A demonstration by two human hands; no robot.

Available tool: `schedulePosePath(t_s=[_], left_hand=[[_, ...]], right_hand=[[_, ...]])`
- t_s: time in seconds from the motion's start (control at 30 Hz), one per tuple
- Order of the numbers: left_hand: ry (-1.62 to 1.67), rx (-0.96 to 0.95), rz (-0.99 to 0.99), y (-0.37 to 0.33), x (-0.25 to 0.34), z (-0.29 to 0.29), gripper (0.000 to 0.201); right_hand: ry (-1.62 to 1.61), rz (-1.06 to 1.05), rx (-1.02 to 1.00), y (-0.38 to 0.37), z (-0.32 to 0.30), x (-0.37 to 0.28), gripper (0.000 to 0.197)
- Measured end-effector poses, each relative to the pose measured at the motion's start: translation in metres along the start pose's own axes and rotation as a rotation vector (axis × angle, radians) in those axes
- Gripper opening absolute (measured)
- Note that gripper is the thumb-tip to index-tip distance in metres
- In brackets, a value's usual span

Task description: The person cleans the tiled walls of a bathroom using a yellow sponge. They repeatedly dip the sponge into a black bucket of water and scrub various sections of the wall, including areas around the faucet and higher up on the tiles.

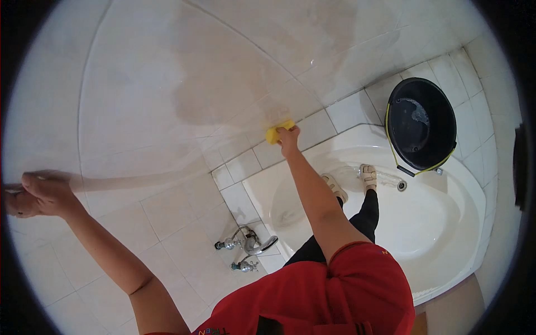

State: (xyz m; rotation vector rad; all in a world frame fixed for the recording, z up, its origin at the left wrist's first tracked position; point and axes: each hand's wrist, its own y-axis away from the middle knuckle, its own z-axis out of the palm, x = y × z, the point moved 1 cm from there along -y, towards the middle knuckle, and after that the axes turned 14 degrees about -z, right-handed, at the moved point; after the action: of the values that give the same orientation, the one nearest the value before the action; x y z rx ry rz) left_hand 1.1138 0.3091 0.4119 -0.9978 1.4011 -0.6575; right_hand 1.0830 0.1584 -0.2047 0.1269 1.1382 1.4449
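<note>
My right hand is closed around a yellow sponge, pressing it against the light tiled wall just above the tile ledge. The wall around and above the sponge carries large darker patches, like wet marks. At the far left, my left hand is raised beside the wall with its fingers curled. A pale thing seems to lie between thumb and fingers, but the dark picture rim cuts it off and I cannot make it out.
I stand in a white corner bathtub, in pale sandals near its drain. A black bucket with a yellow handle and sudsy liquid stands on the right ledge. Chrome taps project at the tub's left end.
</note>
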Motion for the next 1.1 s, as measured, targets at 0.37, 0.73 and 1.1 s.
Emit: schedulePosePath(t_s=[0.37, 0.73, 1.1], left_hand=[[0.008, -0.029, 0.005, 0.0, 0.011, -0.005, 0.079], [0.057, -0.055, -0.053, -0.007, 0.036, -0.006, 0.069], [0.085, -0.067, -0.12, -0.007, 0.04, -0.012, 0.069]], right_hand=[[-0.123, -0.292, 0.112, -0.003, 0.012, -0.052, 0.048], [0.552, -1.588, -0.35, 0.088, 0.063, -0.151, 0.034], [0.567, -1.517, -0.561, 0.13, 0.08, -0.166, 0.04]])
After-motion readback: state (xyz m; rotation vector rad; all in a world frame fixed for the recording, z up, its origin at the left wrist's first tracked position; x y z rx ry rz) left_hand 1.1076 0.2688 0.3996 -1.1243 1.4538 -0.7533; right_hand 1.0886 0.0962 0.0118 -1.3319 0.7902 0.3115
